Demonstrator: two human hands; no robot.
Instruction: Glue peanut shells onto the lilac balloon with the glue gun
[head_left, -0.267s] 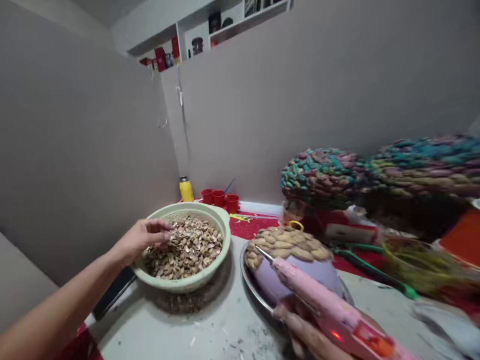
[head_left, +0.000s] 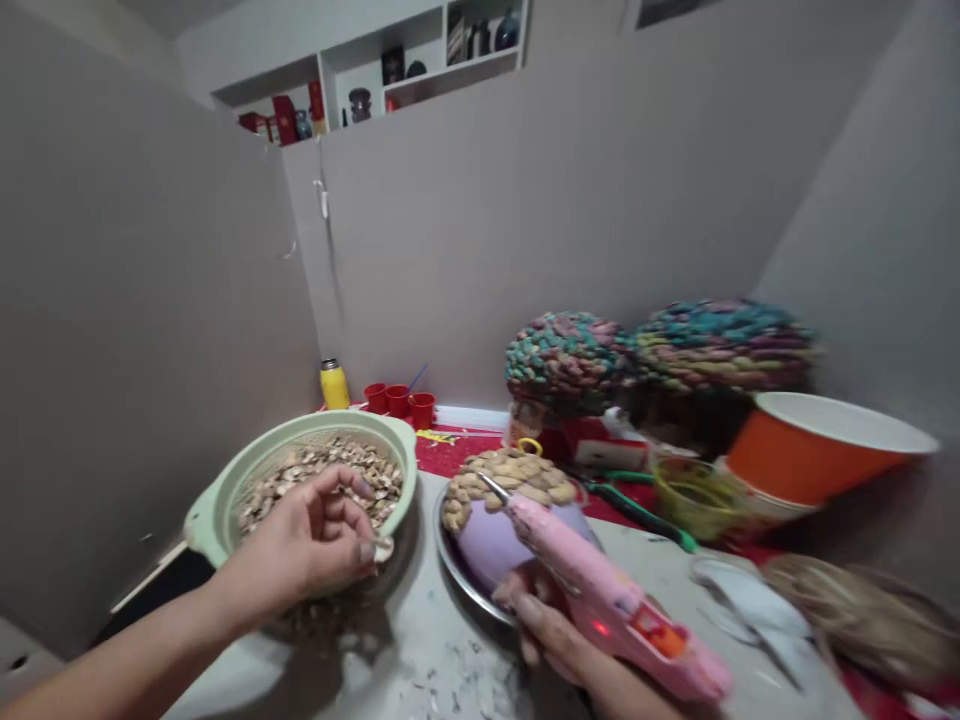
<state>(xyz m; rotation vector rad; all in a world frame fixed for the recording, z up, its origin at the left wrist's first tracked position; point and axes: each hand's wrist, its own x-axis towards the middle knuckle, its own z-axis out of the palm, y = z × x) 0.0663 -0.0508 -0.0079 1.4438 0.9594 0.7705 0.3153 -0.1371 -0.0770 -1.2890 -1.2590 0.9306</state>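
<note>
Nearest, the right hand [head_left: 551, 625] has its grip closed round a pink glue gun [head_left: 600, 590], whose metal tip points up and left in front of the ball [head_left: 495, 545], lilac below and capped with tan shells [head_left: 517, 475], sitting in a metal bowl [head_left: 451, 565] on the desk [head_left: 435, 650]. To the left, the left hand [head_left: 315, 535] pinches a shell piece [head_left: 382, 549] between thumb and fingers, over the near rim of the green basket [head_left: 217, 510] of shell pieces. Beyond stand a yellow bottle [head_left: 334, 385], red cups [head_left: 398, 401] and two multicoloured domes [head_left: 568, 358].
</note>
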